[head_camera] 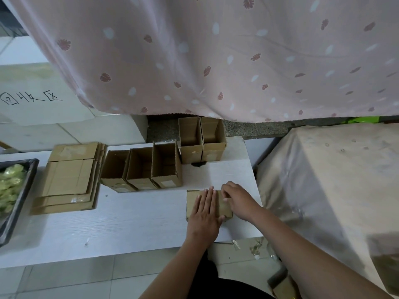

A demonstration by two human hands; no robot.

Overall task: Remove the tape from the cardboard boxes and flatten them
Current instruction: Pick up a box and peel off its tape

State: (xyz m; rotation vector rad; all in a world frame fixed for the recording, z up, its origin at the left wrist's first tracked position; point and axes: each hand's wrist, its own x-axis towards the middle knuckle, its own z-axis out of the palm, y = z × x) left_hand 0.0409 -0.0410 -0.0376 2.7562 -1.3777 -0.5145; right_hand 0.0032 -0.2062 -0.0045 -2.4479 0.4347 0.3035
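Both my forearms are reaching up from the bottom edge toward a closed box lying near the counter's right edge. My left hand is lying flat on its top, fingers straight and together, pressing down and covering much of the lid. My right hand is curling at the box's far right corner, fingertips pinching at something there; I cannot make out whether it is tape, since the fingers are hiding the spot.

Beyond the box, three open boxes are standing in a row, touching side by side, and two more are sitting behind them at the counter's far edge, partly tucked under a pink curtain that is hanging over the whole upper view. To the left, a stack of flattened boxes is lying on the counter. A black tray of yellowish scraps is being cut off by the left edge; what the scraps are is unclear. Behind it, a white surface is carrying handwritten characters.

On my right, a bulky shape under a dusty plastic sheet is running out of frame. Small crumpled bits are lying on the floor tiles below the counter's edge.
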